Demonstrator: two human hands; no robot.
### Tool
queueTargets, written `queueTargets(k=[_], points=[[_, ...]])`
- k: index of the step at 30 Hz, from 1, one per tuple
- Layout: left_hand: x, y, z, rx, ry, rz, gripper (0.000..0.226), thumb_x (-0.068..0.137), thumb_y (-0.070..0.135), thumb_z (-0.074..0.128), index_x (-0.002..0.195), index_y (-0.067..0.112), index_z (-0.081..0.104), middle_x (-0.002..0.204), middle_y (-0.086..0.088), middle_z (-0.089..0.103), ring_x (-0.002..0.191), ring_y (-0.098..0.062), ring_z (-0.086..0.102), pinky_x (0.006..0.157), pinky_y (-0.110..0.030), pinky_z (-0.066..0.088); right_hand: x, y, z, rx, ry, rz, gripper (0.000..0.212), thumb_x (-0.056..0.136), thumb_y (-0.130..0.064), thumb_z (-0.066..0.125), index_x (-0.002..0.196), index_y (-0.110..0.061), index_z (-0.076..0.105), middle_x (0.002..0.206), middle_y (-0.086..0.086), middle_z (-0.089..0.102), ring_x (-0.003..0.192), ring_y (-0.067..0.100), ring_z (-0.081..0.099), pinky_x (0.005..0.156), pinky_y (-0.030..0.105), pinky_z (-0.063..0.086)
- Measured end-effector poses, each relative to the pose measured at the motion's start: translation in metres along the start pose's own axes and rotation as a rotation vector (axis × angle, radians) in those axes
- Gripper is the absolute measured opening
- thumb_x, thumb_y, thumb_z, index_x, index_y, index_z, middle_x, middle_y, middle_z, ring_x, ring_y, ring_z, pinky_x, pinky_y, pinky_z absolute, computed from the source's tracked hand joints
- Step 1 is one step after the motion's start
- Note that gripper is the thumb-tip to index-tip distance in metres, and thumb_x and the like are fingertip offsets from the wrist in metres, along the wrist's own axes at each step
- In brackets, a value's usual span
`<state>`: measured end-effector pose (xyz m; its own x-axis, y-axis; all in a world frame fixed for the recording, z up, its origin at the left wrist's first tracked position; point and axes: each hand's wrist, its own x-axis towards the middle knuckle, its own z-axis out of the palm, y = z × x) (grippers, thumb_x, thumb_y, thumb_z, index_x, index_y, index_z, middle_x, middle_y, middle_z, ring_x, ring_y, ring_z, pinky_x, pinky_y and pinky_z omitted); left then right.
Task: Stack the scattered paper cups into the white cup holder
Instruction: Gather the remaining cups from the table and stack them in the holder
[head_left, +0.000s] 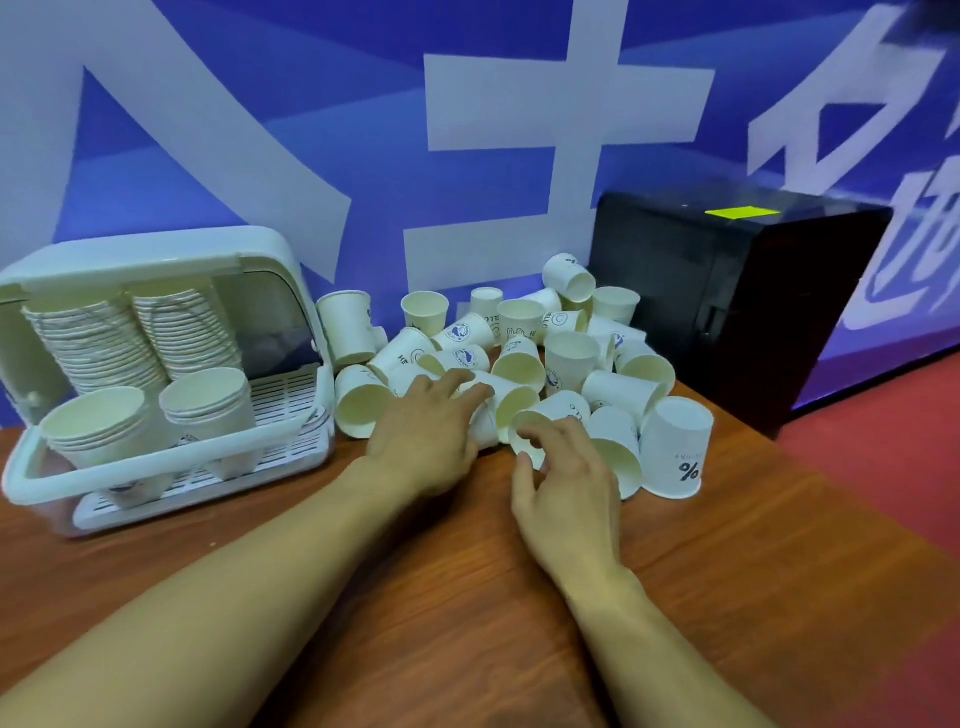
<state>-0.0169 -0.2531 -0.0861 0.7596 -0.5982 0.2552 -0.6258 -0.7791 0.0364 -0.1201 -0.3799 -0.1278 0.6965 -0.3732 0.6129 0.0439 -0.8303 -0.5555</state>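
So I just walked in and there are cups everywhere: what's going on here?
A person is clearing loose cups into the white holder on the left, which already has four stacks in it. The rest lie in a pile on the table. The left hand rests on the pile with straight fingers; the right hand pinches the rim of one cup lying on its side. Nothing is lifted yet.

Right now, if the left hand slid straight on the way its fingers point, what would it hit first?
The left hand would meet the tipped paper cup at its fingertips, probably touching already.
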Motion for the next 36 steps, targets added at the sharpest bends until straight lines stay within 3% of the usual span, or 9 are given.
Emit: queueTargets(k=[5,9,15,19,23,26,29,36], points=[[0.008,0.004,-0.001,0.032,-0.070,-0.001,0.050,0.087,0.051,0.055,0.133,0.035,0.042,0.140,0.009,0.044,0.118,-0.025,0.048,0.085,-0.038,0.046,0.003,-0.004,-0.005,-0.055,0.011,0.007,0.025,0.082,-0.021,0.059,0.105,-0.026,0.068,0.110,-0.006,0.056,0.072,0.024,0.061,0.057,0.038,0.051],[0.000,0.008,-0.011,0.005,-0.060,-0.051,0.039,0.085,0.052,0.057,0.115,0.028,0.050,0.116,0.005,0.051,0.106,-0.023,0.056,0.069,-0.033,0.039,0.003,-0.010,-0.008,-0.145,-0.058,0.090,0.015,0.085,-0.025,0.060,0.096,-0.024,0.070,0.143,-0.003,0.043,0.076,0.033,0.063,0.060,0.040,0.051],[-0.029,0.009,-0.032,-0.044,0.006,-0.107,0.031,0.087,0.051,0.058,0.107,0.028,0.053,0.110,0.008,0.052,0.099,-0.023,0.057,0.068,-0.034,0.042,0.004,-0.017,-0.008,-0.282,-0.230,0.179,0.031,0.092,-0.038,0.051,0.117,-0.022,0.060,0.160,0.000,0.015,0.097,0.037,0.063,0.077,0.039,0.048],[-0.052,0.004,-0.044,-0.119,0.057,-0.145,0.025,0.089,0.052,0.055,0.104,0.032,0.054,0.105,0.009,0.050,0.102,-0.020,0.054,0.069,-0.033,0.040,0.004,-0.022,-0.006,-0.357,-0.273,0.204,0.042,0.093,-0.041,0.050,0.127,-0.017,0.051,0.159,0.001,0.012,0.100,0.038,0.062,0.079,0.040,0.047],[-0.074,-0.003,-0.048,-0.190,0.107,-0.178,0.019,0.091,0.051,0.051,0.095,0.032,0.051,0.103,0.009,0.053,0.099,-0.023,0.056,0.071,-0.034,0.043,0.001,-0.028,-0.004,-0.364,-0.169,0.170,0.046,0.091,-0.038,0.055,0.130,-0.013,0.048,0.152,0.001,0.023,0.089,0.037,0.063,0.068,0.038,0.042],[-0.086,-0.010,-0.044,-0.221,0.175,-0.217,0.021,0.092,0.051,0.050,0.097,0.030,0.052,0.103,0.009,0.056,0.098,-0.023,0.058,0.073,-0.036,0.045,-0.004,-0.039,-0.003,-0.337,-0.077,0.106,0.041,0.086,-0.028,0.059,0.123,-0.012,0.052,0.143,0.001,0.033,0.077,0.036,0.062,0.061,0.035,0.038],[-0.092,-0.018,-0.042,-0.244,0.220,-0.217,0.021,0.092,0.051,0.050,0.097,0.031,0.053,0.105,0.010,0.056,0.098,-0.022,0.057,0.072,-0.035,0.045,-0.010,-0.050,-0.002,-0.252,0.010,0.010,0.041,0.080,-0.013,0.062,0.120,-0.011,0.054,0.136,0.004,0.041,0.072,0.035,0.060,0.057,0.034,0.043],[-0.101,-0.028,-0.045,-0.338,0.369,-0.170,0.020,0.089,0.049,0.058,0.092,0.029,0.056,0.094,0.010,0.053,0.089,-0.021,0.057,0.070,-0.039,0.049,-0.015,-0.061,-0.004,-0.110,0.193,-0.071,0.039,0.072,0.004,0.067,0.110,-0.001,0.058,0.127,0.012,0.043,0.063,0.026,0.054,0.058,0.027,0.033]])
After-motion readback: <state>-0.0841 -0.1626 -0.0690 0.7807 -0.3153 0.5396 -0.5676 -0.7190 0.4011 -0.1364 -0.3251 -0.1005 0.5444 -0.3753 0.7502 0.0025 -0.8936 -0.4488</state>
